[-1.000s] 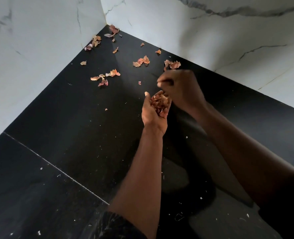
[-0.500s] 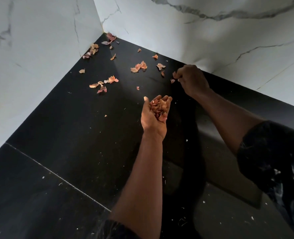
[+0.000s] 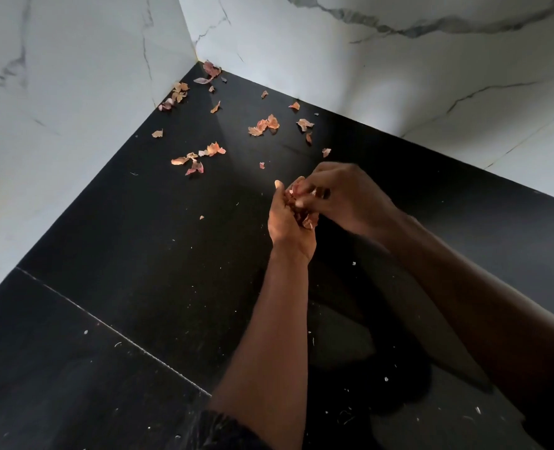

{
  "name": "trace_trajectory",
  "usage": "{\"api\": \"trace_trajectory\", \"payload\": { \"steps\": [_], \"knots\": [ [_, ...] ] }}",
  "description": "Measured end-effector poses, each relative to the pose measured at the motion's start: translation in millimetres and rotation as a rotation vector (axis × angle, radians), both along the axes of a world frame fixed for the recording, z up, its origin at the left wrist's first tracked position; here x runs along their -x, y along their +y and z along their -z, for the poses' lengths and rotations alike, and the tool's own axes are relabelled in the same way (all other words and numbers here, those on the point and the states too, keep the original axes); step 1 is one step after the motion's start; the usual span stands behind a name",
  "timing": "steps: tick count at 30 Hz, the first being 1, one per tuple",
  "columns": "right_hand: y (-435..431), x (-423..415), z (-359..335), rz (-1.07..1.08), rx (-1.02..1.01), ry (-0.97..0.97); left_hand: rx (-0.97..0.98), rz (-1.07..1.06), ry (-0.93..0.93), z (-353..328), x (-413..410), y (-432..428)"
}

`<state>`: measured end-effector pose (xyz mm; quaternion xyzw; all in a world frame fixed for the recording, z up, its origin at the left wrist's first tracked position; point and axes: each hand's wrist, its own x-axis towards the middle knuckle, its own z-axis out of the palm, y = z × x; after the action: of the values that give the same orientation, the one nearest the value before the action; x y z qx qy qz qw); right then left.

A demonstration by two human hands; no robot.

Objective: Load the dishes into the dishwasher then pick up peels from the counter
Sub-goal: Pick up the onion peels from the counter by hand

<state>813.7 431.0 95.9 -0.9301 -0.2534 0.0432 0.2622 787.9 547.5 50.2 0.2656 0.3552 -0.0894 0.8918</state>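
Left hand (image 3: 287, 224) cupped, fingers curled round collected peels (image 3: 310, 220); right hand (image 3: 345, 196) fingertips pinch one into the pile. Judged papery, light, brittle: pinch by edges, gently.

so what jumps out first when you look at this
The two hands meet mid-frame: the left hand cups a handful of papery orange-pink peels while the right hand has its fingertips at the pile. Beyond them, loose orange-pink peels lie scattered across the glossy black stone counter toward the corner of the white grey-veined marble walls.
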Motion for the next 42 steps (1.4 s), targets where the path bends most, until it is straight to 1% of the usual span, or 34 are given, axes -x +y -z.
{"api": "trace_trajectory", "payload": {
  "steps": [1,3,5,6,9,10,12,15,17,20,24,26,27,29,31,32,35,38,40,42],
  "knots": [
    [-2,-8,-1,0.054,-0.045,-0.031,0.012,-0.008,0.005,0,0,0],
    [-8,-38,4,0.240,-0.116,-0.098,0.048,-0.007,-0.012,1,0,0],
    [-14,-70,14,0.354,-0.063,-0.067,0.048,-0.005,-0.025,1,0,0],
    [-14,-83,20,0.337,0.004,-0.019,0.044,-0.006,-0.032,1,0,-1],
    [-10,-103,34,0.129,0.259,0.050,0.037,-0.005,-0.043,2,0,-1],
    [-9,-105,36,0.076,0.325,0.041,0.035,-0.004,-0.040,2,0,0],
    [-10,-104,40,0.039,0.368,-0.040,0.041,0.001,-0.039,4,0,0],
    [-17,-93,44,0.106,0.339,-0.182,0.042,0.003,-0.047,5,-1,1],
    [-25,-84,47,0.153,0.313,-0.216,0.041,0.000,-0.050,5,-1,0],
    [-30,-74,46,0.223,0.246,-0.179,0.034,0.001,-0.052,3,-1,-1],
    [-26,-64,27,0.389,-0.010,-0.087,0.031,0.004,-0.039,3,0,0],
    [-13,-48,13,0.327,-0.081,-0.085,0.016,0.004,-0.026,1,0,-1],
    [-5,-38,8,0.252,-0.081,-0.076,0.007,-0.004,-0.014,0,0,-1],
    [10,-18,2,0.093,0.010,-0.061,-0.020,-0.029,0.025,-3,0,-1],
    [18,-9,0,0.007,0.103,-0.078,-0.046,-0.044,0.052,-4,0,-2],
    [19,-12,-2,-0.003,0.117,-0.095,-0.050,-0.047,0.053,-4,0,-3],
    [20,-38,-8,0.049,0.059,-0.101,-0.021,-0.035,0.008,-2,0,-3],
    [17,-87,-6,0.212,0.013,-0.086,0.030,-0.010,-0.047,1,1,-3],
    [16,-122,3,0.320,0.081,-0.052,0.025,-0.003,-0.055,3,0,-2],
    [17,-149,12,0.317,0.185,0.008,0.010,0.000,-0.056,4,0,-2]
  ]
}}
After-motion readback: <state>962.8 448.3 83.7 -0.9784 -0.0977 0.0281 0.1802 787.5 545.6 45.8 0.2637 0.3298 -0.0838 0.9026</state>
